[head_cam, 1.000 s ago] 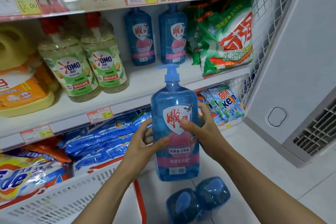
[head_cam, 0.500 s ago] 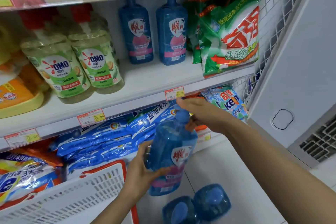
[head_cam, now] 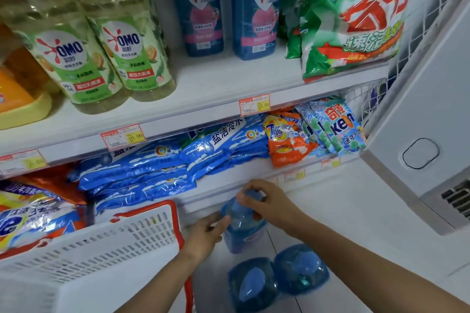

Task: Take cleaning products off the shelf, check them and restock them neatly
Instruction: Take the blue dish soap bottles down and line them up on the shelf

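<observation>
Change: the blue pump bottle point(head_cam: 241, 226), tilted at lower-shelf height half a second ago, is now upright and down near the floor point(head_cam: 343, 223).
Bottle's place: just behind two matching bottles point(head_cam: 277, 277) standing on the tiles, beside the white basket point(head_cam: 114, 249); I cannot tell whether its base touches down.
Right hand point(head_cam: 267, 204): still curled over the pump top, gripping it.
Left hand point(head_cam: 206, 234): clasps the bottle's side, thumb on its shoulder.
Floor: pale tiles with thin dark joints.
Middle shelf point(head_cam: 203, 84): two more blue bottles point(head_cam: 223, 7) at the back, two OMO bottles point(head_cam: 101, 58) to the left, a green bag point(head_cam: 356, 15) to the right.
Lower shelf: stacked blue bags point(head_cam: 152, 165).
Room: a white cabinet point(head_cam: 419, 109) with a vent grille stands at the right.
</observation>
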Demonstrator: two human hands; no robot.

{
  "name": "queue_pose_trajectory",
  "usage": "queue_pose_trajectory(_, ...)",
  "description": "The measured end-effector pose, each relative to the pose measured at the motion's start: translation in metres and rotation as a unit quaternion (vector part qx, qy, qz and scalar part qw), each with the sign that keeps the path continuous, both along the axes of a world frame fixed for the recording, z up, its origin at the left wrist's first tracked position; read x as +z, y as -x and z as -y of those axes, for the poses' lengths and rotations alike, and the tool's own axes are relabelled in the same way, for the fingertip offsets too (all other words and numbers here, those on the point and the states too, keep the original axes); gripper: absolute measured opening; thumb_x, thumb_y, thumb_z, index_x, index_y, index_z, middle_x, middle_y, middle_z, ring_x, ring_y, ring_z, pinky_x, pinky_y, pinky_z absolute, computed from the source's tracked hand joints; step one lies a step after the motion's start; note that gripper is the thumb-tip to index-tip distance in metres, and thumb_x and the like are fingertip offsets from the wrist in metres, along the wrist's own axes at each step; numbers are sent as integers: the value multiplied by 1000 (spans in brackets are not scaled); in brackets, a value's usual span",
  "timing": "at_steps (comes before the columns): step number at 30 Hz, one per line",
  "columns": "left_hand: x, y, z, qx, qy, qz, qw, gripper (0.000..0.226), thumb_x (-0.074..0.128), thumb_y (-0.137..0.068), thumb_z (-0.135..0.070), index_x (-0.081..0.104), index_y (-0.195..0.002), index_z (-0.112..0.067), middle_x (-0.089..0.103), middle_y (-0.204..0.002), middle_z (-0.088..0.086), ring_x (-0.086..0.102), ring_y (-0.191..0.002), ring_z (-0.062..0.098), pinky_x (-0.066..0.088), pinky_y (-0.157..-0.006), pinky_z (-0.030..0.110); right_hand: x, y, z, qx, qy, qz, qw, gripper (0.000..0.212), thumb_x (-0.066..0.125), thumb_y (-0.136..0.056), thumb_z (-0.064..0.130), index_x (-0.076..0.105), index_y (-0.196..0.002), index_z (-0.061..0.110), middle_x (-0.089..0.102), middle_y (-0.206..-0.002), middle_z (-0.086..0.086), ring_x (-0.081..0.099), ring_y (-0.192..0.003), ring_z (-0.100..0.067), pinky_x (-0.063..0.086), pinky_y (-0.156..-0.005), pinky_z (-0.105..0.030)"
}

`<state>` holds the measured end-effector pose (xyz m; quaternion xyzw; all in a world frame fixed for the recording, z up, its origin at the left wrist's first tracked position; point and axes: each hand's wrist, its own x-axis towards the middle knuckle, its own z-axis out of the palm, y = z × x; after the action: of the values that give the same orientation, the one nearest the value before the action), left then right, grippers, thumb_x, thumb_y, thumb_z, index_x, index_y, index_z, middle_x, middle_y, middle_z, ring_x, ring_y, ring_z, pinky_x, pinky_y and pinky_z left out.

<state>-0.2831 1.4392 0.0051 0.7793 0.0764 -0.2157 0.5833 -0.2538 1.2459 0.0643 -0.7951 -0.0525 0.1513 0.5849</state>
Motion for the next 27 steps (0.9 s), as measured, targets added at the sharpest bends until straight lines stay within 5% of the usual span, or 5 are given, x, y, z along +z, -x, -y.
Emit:
queue_pose_trajectory(6,-24,0,-6,-49,-74,13,996,14,62,-93,-10,70,-93,-22,70,-68,-23,62,-68,-11,45,-68,10,-36,14,-5,-2,-22,-51,998,17,72,-90,21,66,-86,5,59,-79,-4,58,-54,-13,50,-53,-23)
queue_pose_trajectory(12,-39,4,-6,-110,-175,3,978,28,65,-93,-27,66,-120,-25,72,-112,-7,70,-93,8,54,-89,30,-49,19,-2,5,-2,-74,997,16,70,-91,22,63,-78,16,60,-80,-1,62,-57,-20,53,-56,-28)
queue_pose_trajectory(18,3,-16,-9,-159,-297,108,935,44,64,-92,-32,54,-134,-23,63,-125,-2,62,-94,7,48,-85,20,-46,20,-3,63,41,-101,992,11,67,-93,24,61,-88,16,64,-74,-3,66,-62,-27,52,-55,-25)
queue_pose_trajectory(24,115,-76,-40,-16,-371,543,753,33,53,-92,-22,64,-121,-9,59,-122,12,54,-112,29,40,-94,36,-5,-6,-1,162,262,-36,951,38,65,-91,43,52,-122,25,62,-115,-2,63,-90,-17,54,-83,-32)
queue_pose_trajectory(27,150,-112,-57,-28,-454,580,675,44,55,-91,-22,56,-132,-9,48,-141,17,41,-132,37,29,-111,48,66,-47,-12,58,157,137,976,21,65,-93,32,61,-112,23,65,-99,6,66,-86,-10,55,-77,-29)
